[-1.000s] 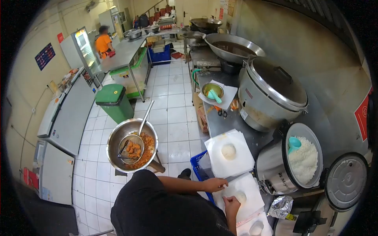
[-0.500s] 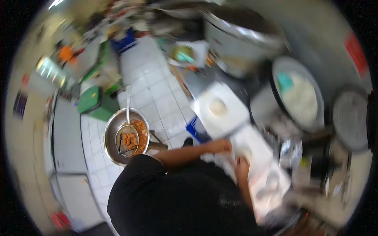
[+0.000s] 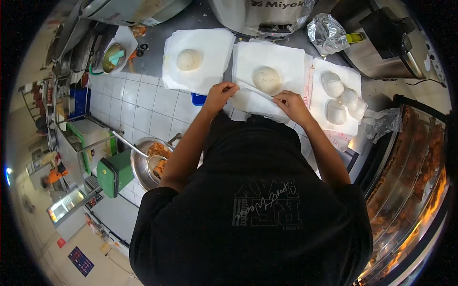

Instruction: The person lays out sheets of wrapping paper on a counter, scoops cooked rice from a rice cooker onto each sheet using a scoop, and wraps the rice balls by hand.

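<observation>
My left hand [image 3: 221, 97] pinches the left corner of a white paper sheet [image 3: 255, 94], while my right hand [image 3: 292, 105] pinches its near edge further right. Between them that edge is lifted and folded toward a round mound of rice [image 3: 267, 79], which lies on the sheet and remains uncovered. More sheets appear stacked under this one. To the left, a second rice mound [image 3: 189, 60] rests on another stack of white paper [image 3: 174, 46]. On the right, several white wrapped bundles [image 3: 332, 85] sit together on paper.
A large Miyako pot [image 3: 257, 12] stands behind the papers, with crumpled foil [image 3: 328, 34] beside it. Fried pieces fill a lit display case [image 3: 405, 190] at right. A metal bowl [image 3: 138, 167] of orange-brown food and a green bin [image 3: 117, 174] are at lower left.
My view has turned rightward and the blur is gone. My hands, close together at the papers before, are now apart along the sheet's near edge, which is raised.
</observation>
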Demonstrator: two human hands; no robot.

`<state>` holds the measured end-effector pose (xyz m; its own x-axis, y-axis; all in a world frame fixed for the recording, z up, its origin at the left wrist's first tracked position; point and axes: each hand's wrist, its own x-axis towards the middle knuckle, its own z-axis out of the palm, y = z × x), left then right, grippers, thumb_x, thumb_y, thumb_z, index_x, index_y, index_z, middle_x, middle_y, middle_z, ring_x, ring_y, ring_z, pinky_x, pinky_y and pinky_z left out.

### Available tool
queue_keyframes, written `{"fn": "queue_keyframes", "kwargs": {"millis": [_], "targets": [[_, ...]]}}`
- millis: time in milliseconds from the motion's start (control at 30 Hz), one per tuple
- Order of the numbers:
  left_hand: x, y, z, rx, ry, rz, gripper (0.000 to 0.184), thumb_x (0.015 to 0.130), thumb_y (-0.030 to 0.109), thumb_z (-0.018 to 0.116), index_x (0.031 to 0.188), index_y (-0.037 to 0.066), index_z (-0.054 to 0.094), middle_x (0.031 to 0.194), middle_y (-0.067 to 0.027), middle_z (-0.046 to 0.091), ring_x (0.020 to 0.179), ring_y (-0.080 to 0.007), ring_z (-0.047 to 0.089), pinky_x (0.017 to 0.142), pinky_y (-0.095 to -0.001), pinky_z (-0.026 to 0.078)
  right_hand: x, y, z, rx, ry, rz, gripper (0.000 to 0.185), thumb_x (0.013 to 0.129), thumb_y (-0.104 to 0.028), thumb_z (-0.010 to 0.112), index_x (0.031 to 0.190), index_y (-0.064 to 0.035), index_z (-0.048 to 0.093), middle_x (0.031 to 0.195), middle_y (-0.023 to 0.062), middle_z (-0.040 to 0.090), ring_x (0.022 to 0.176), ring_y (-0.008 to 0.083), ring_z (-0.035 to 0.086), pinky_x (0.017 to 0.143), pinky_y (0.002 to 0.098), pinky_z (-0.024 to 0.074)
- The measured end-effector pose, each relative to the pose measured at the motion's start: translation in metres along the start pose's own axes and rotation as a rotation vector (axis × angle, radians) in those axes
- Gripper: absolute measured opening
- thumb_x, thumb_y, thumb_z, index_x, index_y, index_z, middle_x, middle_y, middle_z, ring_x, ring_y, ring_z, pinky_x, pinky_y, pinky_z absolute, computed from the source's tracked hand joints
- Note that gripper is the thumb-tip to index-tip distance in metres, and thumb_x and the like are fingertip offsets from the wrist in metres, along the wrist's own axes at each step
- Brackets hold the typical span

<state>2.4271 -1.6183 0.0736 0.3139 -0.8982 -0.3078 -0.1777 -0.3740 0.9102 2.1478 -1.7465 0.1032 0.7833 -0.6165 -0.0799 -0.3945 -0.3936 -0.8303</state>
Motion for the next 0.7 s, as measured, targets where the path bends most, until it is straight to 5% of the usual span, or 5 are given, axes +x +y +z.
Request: {"fn": "queue_keyframes", "kwargs": {"millis": [200, 300, 400, 533, 700], "targets": [[0.002, 0.006, 0.003, -0.028, 0.005, 0.064, 0.033, 0.091, 0.029, 0.071, 0.104, -0.002, 0.067, 0.079, -0.0053, 0.065, 0.071, -0.0113, 0.058, 0.063, -0.0271, 0.049, 0.01, -0.011, -0.015, 0.038, -0.045, 0.073, 0.016, 0.086, -0.017, 0.074, 0.093, -0.0024, 0.074, 0.086, 0.0127, 0.07, 0.073, 0.0231, 0.065, 0.07, 0.0341, 0.0516], [-0.01, 0.02, 0.019, -0.084, 0.215, 0.011, 0.046, 0.091, 0.036, 0.071, 0.107, -0.006, 0.063, 0.083, -0.0085, 0.065, 0.073, -0.0124, 0.063, 0.059, -0.027, 0.05, 0.015, -0.008, -0.01, 0.107, -0.021, 0.073, 0.016, 0.084, -0.016, 0.077, 0.087, -0.0004, 0.072, 0.081, 0.0109, 0.069, 0.069, 0.0192, 0.064, 0.066, 0.0329, 0.0508], [-0.022, 0.033, 0.031, -0.167, 0.005, -0.402, 0.054, 0.09, 0.043, 0.071, 0.107, -0.008, 0.06, 0.09, -0.0129, 0.066, 0.077, -0.0152, 0.068, 0.055, -0.0265, 0.05, 0.017, -0.005, -0.006, 0.116, -0.009, 0.133, 0.022, 0.081, -0.016, 0.08, 0.078, 0.0007, 0.067, 0.074, 0.0089, 0.067, 0.064, 0.0155, 0.061, 0.062, 0.0311, 0.0495], [-0.037, 0.051, 0.054, -0.271, -0.335, -0.491, 0.067, 0.091, 0.056, 0.063, 0.119, -0.005, 0.059, 0.108, -0.0139, 0.068, 0.086, -0.0177, 0.07, 0.07, -0.0291, 0.049, 0.015, -0.002, 0.002, 0.105, -0.014, 0.198, 0.031, 0.078, -0.02, 0.083, 0.071, 0.0008, 0.061, 0.068, 0.0079, 0.064, 0.06, 0.0132, 0.057, 0.058, 0.0297, 0.0478], [-0.03, 0.059, 0.064, -0.383, -0.27, -0.59, 0.064, 0.091, 0.055, 0.063, 0.12, -0.003, 0.06, 0.115, -0.0114, 0.068, 0.094, -0.0167, 0.069, 0.077, -0.0283, 0.047, 0.012, 0.003, 0.011, 0.054, -0.003, 0.125, 0.035, 0.076, -0.022, 0.086, 0.07, 0.0007, 0.059, 0.066, 0.0088, 0.062, 0.059, 0.0137, 0.056, 0.057, 0.0294, 0.0474]]}}
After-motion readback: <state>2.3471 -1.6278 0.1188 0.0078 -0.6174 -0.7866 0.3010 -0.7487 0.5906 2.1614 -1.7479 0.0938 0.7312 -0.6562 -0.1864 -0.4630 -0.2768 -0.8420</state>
